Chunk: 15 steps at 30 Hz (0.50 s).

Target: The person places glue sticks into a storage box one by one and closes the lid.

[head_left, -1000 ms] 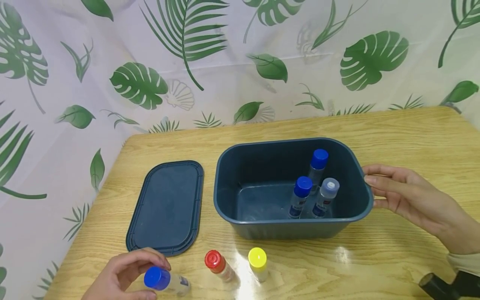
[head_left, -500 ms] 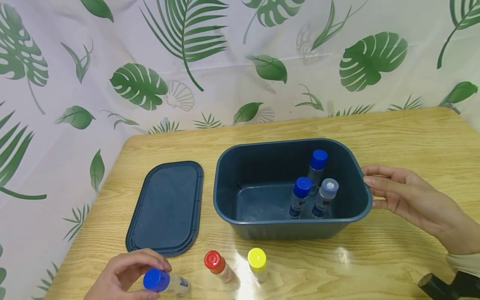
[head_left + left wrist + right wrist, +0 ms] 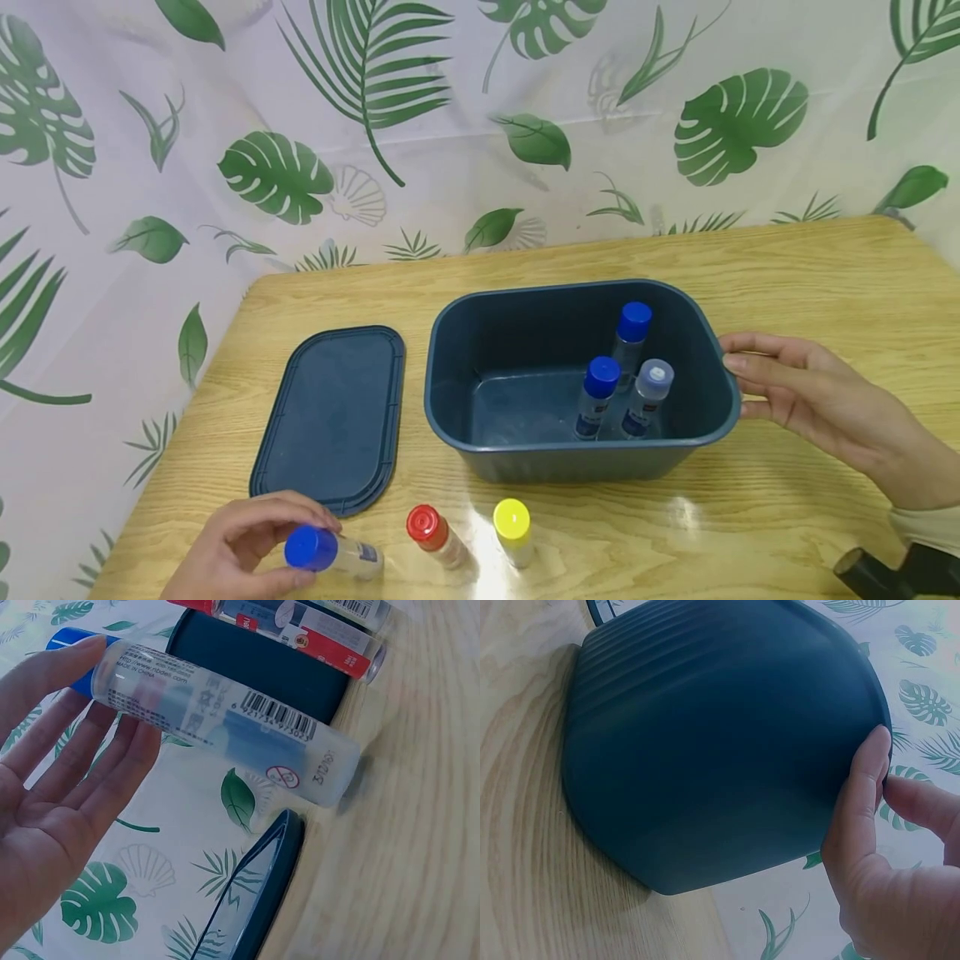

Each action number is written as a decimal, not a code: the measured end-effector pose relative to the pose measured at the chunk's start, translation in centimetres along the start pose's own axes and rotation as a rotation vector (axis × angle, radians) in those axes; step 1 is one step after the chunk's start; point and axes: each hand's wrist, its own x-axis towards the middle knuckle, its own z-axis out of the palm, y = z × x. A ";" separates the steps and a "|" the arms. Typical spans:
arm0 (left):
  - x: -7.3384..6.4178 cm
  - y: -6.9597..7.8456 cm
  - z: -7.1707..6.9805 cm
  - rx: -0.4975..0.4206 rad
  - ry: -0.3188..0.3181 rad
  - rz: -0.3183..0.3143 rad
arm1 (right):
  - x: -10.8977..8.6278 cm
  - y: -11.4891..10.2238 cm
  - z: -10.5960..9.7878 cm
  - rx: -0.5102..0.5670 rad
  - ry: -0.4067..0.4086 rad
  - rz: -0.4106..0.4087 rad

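Observation:
In the head view my left hand (image 3: 247,546) pinches a clear glue bottle (image 3: 217,724) by its blue cap (image 3: 311,547), thumb on one side and fingers on the other. The bottle leans, its base close over the table. My right hand (image 3: 821,400) holds the right rim of a dark blue bin (image 3: 577,462), with fingers along its outer wall in the right wrist view. Inside the bin stand two blue-capped bottles (image 3: 602,377) and one with a pale translucent cap (image 3: 656,377). A red-capped bottle (image 3: 427,527) and a yellow-capped bottle (image 3: 512,521) stand in front of the bin.
A dark blue lid (image 3: 333,417) lies flat on the wooden table (image 3: 810,508), left of the bin and just beyond my left hand. Behind the table hangs a leaf-patterned cloth (image 3: 435,125). A black object (image 3: 892,575) shows at the lower right.
The bottle in my left hand has risen slightly, cap and base together. My right hand and the bin keep their places; the head view has shifted a little.

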 end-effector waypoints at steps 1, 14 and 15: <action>0.1 0.1 0.0 -0.001 -0.001 0.006 | 0.0 0.0 0.0 0.000 -0.001 0.000; 1.9 0.2 -0.4 0.021 -0.050 0.183 | 0.1 0.0 0.0 -0.005 -0.026 -0.005; 1.9 0.4 -0.4 0.025 -0.043 0.169 | 0.1 0.0 -0.1 -0.005 -0.027 -0.006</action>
